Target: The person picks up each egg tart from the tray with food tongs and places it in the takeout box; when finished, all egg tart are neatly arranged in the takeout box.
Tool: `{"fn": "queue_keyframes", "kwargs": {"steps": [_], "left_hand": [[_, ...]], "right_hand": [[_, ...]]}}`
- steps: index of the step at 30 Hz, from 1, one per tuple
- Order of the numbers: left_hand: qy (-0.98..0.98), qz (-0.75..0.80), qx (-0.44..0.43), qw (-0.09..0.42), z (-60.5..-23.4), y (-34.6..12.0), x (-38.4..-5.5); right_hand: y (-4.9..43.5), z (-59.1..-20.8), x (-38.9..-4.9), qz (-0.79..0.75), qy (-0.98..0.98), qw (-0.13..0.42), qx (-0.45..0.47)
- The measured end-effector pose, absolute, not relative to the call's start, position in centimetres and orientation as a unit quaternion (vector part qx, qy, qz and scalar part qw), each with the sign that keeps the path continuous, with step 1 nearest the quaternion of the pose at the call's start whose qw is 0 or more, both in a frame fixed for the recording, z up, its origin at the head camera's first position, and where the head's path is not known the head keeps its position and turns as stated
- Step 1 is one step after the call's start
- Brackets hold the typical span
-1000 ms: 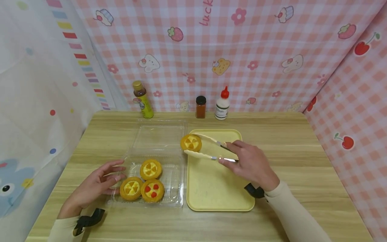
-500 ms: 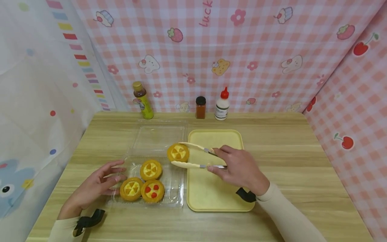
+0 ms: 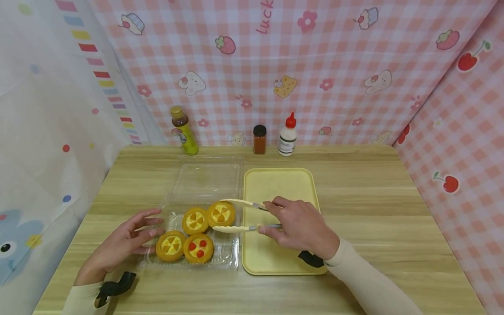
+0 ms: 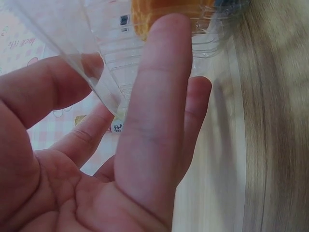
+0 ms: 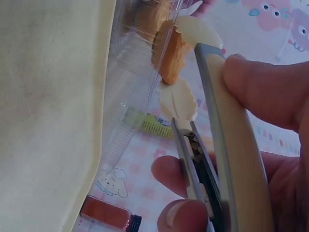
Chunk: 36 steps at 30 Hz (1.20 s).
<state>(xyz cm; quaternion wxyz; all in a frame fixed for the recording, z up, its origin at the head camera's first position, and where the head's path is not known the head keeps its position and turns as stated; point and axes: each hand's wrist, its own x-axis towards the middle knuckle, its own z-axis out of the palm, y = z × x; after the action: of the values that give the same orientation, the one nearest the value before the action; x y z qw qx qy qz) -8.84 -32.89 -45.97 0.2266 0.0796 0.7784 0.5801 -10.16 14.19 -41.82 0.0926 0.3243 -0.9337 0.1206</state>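
Observation:
My right hand (image 3: 303,227) grips a pair of tongs (image 3: 232,229) with cream scalloped tips. Between those tips is an egg tart (image 3: 221,214) topped with orange wedges, over the right part of the clear plastic box (image 3: 232,258). Beside it sit two more orange-wedge tarts (image 3: 195,221) and a tart with red pieces (image 3: 198,248). In the right wrist view, the tongs' tips (image 5: 179,101) flank the tart (image 5: 170,55) at the box wall. My left hand (image 3: 126,236) is at the box's left edge, fingers loosely extended; in the left wrist view its thumb (image 4: 159,96) overlaps the clear wall.
A yellow tray (image 3: 283,262) lies right of the box, under my right hand. The box's lid (image 3: 208,177) lies folded back. Along the back stand a yellow-green bottle (image 3: 185,133), a red-brown spice jar (image 3: 259,141) and a white red-capped bottle (image 3: 288,138).
The tongs and their tart have moved left and toward me, from the tray's far left edge into the box area beside the other tarts. The left hand has stayed put.

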Motion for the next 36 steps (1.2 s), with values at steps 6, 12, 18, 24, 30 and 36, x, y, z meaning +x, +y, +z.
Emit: {"fn": "queue_keyframes", "kwargs": {"steps": [6, 12, 18, 24, 30, 36], "left_hand": [[0.777, 0.58, 0.087, 0.227, -46.2, -33.0, -8.9], [0.774, 0.581, 0.095, 0.232, -46.4, -33.1, -9.0], [0.776, 0.58, 0.095, 0.23, -46.3, -33.1, -8.9], [0.775, 0.581, 0.094, 0.231, -46.2, -33.1, -8.8], [0.775, 0.581, 0.095, 0.231, -46.4, -33.1, -8.8], [0.777, 0.58, 0.105, 0.223, -46.4, -33.1, -8.9]], "right_hand": [[14.1, -41.6, -10.0, 0.104, -0.938, 0.083, 0.319], [14.0, -41.5, -9.8, 0.113, -0.943, 0.057, 0.307], [14.3, -41.3, -9.7, 0.114, -0.945, 0.064, 0.301], [14.9, -41.5, -9.8, 0.133, -0.941, 0.085, 0.298], [16.1, -41.5, -10.1, 0.161, -0.939, 0.101, 0.285], [18.0, -41.2, -10.4, 0.186, -0.943, 0.105, 0.255]]}}
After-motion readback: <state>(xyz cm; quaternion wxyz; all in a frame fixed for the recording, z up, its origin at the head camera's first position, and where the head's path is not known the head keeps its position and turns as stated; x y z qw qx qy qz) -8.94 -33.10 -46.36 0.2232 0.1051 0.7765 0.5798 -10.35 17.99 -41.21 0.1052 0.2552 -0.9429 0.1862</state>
